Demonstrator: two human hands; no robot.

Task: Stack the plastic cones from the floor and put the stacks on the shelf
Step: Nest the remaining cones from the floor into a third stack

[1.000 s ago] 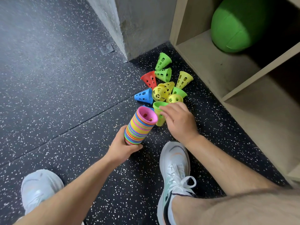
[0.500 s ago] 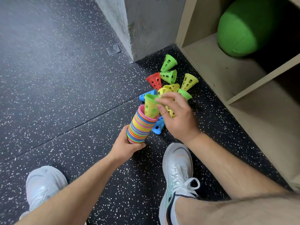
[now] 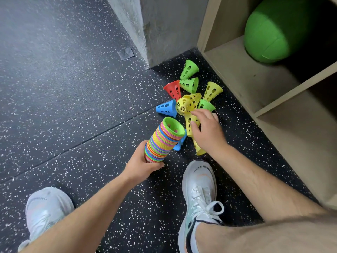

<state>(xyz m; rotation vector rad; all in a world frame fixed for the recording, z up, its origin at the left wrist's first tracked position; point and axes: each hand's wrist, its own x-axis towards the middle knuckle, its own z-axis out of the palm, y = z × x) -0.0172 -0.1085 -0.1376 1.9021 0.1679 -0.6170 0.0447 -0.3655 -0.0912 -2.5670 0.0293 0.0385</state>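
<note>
This is looking like a gym or sports hall storeroom. Black rubber flooring (image 3: 73,106) flecked with white is covering the ground, a big green exercise ball (image 3: 273,30) is sitting in a wooden shelf (image 3: 246,73), and perforated plastic training cones (image 3: 189,84) are lying scattered beside a bare concrete wall (image 3: 164,24).

a green ball (image 3: 273,30), grey pillar (image 3: 155,24), two white shoes (image 3: 199,194).
</note>
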